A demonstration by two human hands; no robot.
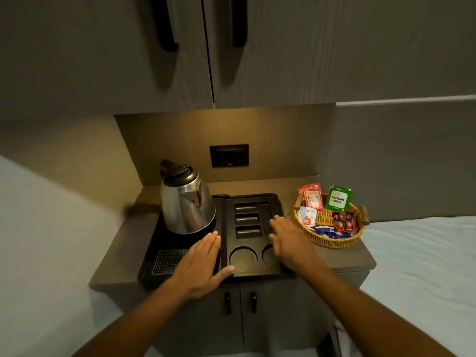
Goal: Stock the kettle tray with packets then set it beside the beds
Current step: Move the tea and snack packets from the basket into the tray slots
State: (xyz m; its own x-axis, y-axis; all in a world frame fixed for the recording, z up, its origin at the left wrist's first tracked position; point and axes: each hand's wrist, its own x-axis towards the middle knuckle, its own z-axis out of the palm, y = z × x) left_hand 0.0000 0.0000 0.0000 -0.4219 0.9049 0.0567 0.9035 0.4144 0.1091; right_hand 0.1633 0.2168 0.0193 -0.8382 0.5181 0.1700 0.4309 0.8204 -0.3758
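Observation:
A black kettle tray (pixel 247 271) lies on a small wooden cabinet top. A steel kettle (pixel 186 202) stands on the tray's left half. The right half has empty packet slots (pixel 246 219) and two round cup wells. My left hand (pixel 203 264) hovers flat over the tray's front middle, fingers apart, holding nothing. My right hand (pixel 288 238) is open above the tray's right edge, near the slots. A wicker basket (pixel 332 242) to the right holds red packets (pixel 313 198), a green packet (pixel 338 199) and others.
White beds flank the cabinet, one at the left (pixel 46 240) and one at the right (pixel 422 266). A dark wall socket (pixel 229 155) sits behind the tray. Cupboard doors with black handles (pixel 239 19) hang overhead. Two small doors (pixel 239 302) are below the top.

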